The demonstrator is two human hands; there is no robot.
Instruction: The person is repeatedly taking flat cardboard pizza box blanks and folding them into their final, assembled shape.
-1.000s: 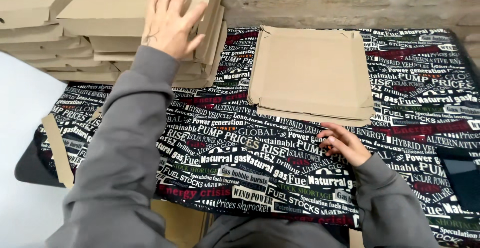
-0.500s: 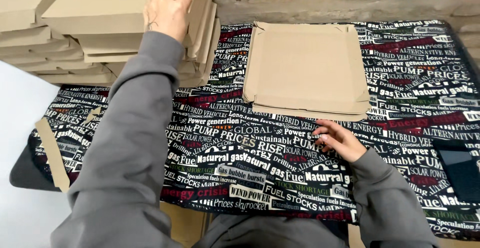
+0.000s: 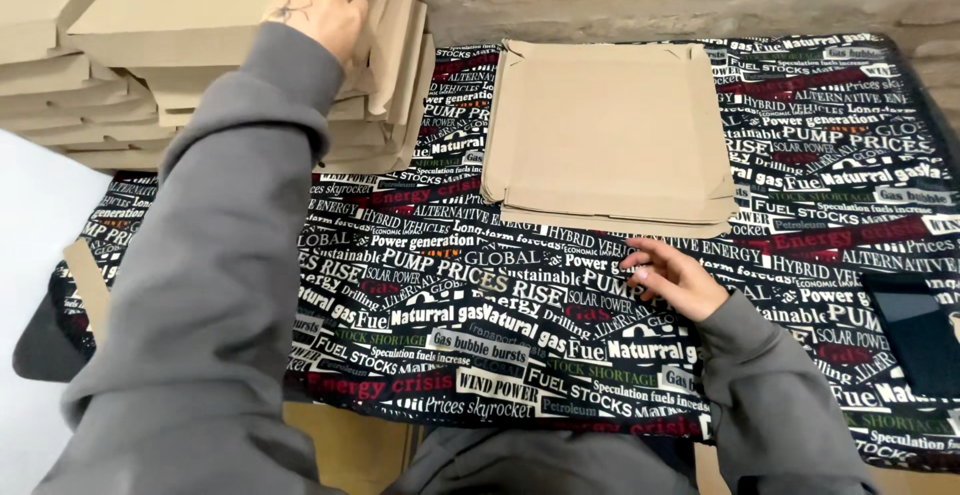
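left hand (image 3: pixel 325 10) grasping the top flat box (image 3: pixel 200 0) on the stack (image 3: pixel 250 105) at the tabletop's (image 3: pixel 520 305) far left, right hand (image 3: pixel 672 277) released by the folded box (image 3: pixel 610 135), so looks like one's done, plenty left.

Both arms wear loose grey sweatshirt sleeves with soft folds and ribbed cuffs, the left hand (image 3: pixel 318 13) bearing a small dark spidery tattoo on its back just above the cuff, the right hand (image 3: pixel 672 277) bare and unmarked.
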